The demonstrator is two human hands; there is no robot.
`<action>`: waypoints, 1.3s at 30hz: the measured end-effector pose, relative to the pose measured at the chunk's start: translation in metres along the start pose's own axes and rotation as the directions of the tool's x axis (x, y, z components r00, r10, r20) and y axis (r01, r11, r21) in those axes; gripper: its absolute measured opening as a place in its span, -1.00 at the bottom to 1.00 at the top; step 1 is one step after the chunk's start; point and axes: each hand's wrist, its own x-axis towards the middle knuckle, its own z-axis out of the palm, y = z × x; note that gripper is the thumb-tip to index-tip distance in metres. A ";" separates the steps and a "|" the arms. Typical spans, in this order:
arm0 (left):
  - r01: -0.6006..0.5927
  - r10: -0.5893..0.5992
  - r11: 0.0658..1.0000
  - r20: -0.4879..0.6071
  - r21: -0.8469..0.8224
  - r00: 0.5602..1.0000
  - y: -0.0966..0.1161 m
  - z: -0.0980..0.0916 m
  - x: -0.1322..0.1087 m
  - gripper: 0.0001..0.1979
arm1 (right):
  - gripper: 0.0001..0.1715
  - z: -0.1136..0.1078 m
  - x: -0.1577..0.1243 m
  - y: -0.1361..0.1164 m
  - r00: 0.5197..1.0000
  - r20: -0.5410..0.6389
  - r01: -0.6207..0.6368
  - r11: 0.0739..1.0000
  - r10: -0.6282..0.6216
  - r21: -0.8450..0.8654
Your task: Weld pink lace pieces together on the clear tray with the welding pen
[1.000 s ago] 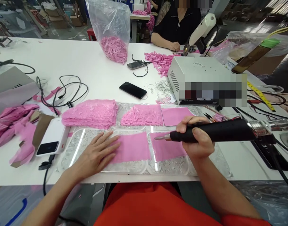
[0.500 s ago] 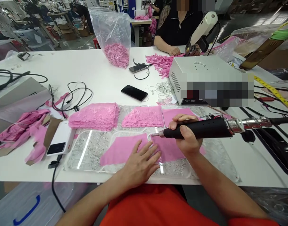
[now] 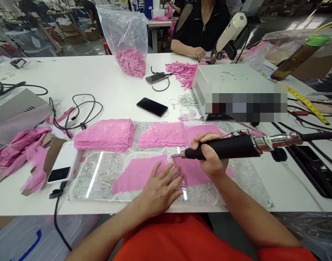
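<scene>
White bench (image 3: 119, 96), carrying all that follows. White rectangular power pack (image 3: 63, 163): lying left of the mat, its cable dropping over the bench's near edge. Folded pile of pink lace-trimmed fabric (image 3: 106, 134): resting at the rear left corner of the glossy grey-speckled mat (image 3: 93, 175), seemingly placed there to leave the front strip for single pieces. Flat pink fabric panel (image 3: 134, 174), slant-sided: lying on the mat's front strip, with speckled surface showing between it and the left edge. Left hand (image 3: 162, 186): lying palm down across the adjoining panel edges, fingers spreading and gripping nothing, apparently holding the cloth flat. Second pink fabric panel (image 3: 191, 172): lying right of the first. Right hand (image 3: 213, 159): wrapping its fingers around a black-handled, metal-tipped tool (image 3: 236, 148), the tip sitting at that panel's rear left corner; contact is not showing. Grey metal box (image 3: 231, 74): standing behind the mat's rear right corner, limiting room rearward; forearms are crossing the bench's near edge, where room toward the wearer is remaining.
</scene>
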 end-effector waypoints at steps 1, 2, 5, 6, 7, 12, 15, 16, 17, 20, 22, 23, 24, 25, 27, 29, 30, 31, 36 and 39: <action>-0.004 0.004 1.000 -0.005 0.003 1.000 0.000 -0.001 0.000 -0.65 | -0.92 0.000 0.001 -0.001 1.000 -0.012 -0.006 1.000 0.006 0.008; -0.010 0.010 1.000 -0.012 0.007 1.000 0.000 -0.001 0.001 -0.65 | -0.91 0.000 0.003 -0.003 0.999 -0.032 -0.009 1.000 0.010 0.018; -0.017 0.018 1.000 -0.041 0.025 0.999 -0.001 -0.004 0.004 -0.65 | -0.88 -0.008 0.012 -0.013 0.992 -0.128 0.010 1.000 -0.007 0.025; -0.014 0.016 0.999 -0.048 0.033 0.999 -0.002 -0.004 0.006 -0.65 | -0.88 -0.013 0.016 -0.018 0.986 -0.164 0.023 1.000 -0.020 0.013; -0.007 0.010 0.999 -0.057 0.041 0.998 -0.002 -0.005 0.008 -0.66 | -0.88 -0.019 0.019 -0.023 0.980 -0.197 0.038 0.999 -0.039 -0.007; 0.077 -0.068 0.994 -0.106 0.076 0.992 -0.008 -0.001 0.018 -0.65 | -0.91 -0.058 0.026 -0.039 0.933 -0.329 0.107 0.986 -0.142 -0.125; 0.098 -0.089 0.991 -0.107 0.089 0.990 -0.011 0.002 0.020 -0.65 | -0.91 -0.073 0.022 -0.040 0.911 -0.376 0.117 0.980 -0.171 -0.164; 0.100 -0.091 0.991 -0.104 0.094 0.990 -0.012 0.003 0.020 -0.65 | -0.91 -0.075 0.021 -0.040 0.906 -0.387 0.116 0.980 -0.172 -0.164; 0.102 -0.092 0.990 -0.100 0.099 0.991 -0.012 0.004 0.020 -0.65 | -0.90 -0.076 0.020 -0.039 0.905 -0.392 0.112 0.981 -0.167 -0.158; 0.104 -0.093 0.987 -0.094 0.120 0.991 -0.013 0.004 0.020 -0.66 | -0.89 -0.077 0.018 -0.035 0.915 -0.377 0.098 0.986 -0.143 -0.135; 0.104 -0.091 0.986 -0.102 0.133 0.991 -0.013 0.005 0.020 -0.66 | -0.87 -0.076 0.018 -0.033 0.920 -0.364 0.101 0.985 -0.147 -0.141; 0.104 -0.089 0.985 -0.106 0.137 0.990 -0.013 0.005 0.020 -0.66 | -0.87 -0.076 0.018 -0.032 0.921 -0.361 0.103 0.984 -0.149 -0.146; 0.104 -0.089 0.985 -0.108 0.141 0.990 -0.013 0.005 0.020 -0.65 | -0.87 -0.076 0.018 -0.031 0.921 -0.359 0.103 0.983 -0.152 -0.152; 0.104 -0.089 0.984 -0.110 0.142 0.990 -0.013 0.005 0.020 -0.66 | -0.88 -0.077 0.018 -0.030 0.921 -0.358 0.103 0.982 -0.154 -0.158; 0.104 -0.088 0.985 -0.111 0.141 0.990 -0.014 0.006 0.020 -0.66 | -0.88 -0.078 0.018 -0.030 0.919 -0.359 0.104 0.980 -0.160 -0.170; 0.106 -0.092 0.985 -0.106 0.134 0.990 -0.014 0.006 0.019 -0.66 | -0.88 -0.079 0.019 -0.030 0.914 -0.367 0.110 0.977 -0.172 -0.183; 0.107 -0.093 0.986 -0.104 0.129 0.990 -0.014 0.006 0.019 -0.66 | -0.88 -0.080 0.019 -0.030 0.910 -0.374 0.113 0.975 -0.178 -0.190; 0.109 -0.097 0.986 -0.102 0.124 0.990 -0.014 0.006 0.019 -0.66 | -0.87 -0.080 0.019 -0.031 0.906 -0.380 0.116 0.974 -0.185 -0.197; 0.129 -0.116 0.987 -0.122 0.100 0.986 -0.013 0.007 0.019 -0.66 | -0.88 -0.081 0.020 -0.032 0.899 -0.399 0.113 0.975 -0.183 -0.192; 0.127 -0.112 0.987 -0.141 0.099 0.984 -0.014 0.009 0.019 -0.67 | -0.88 -0.080 0.019 -0.031 0.908 -0.386 0.097 0.978 -0.163 -0.184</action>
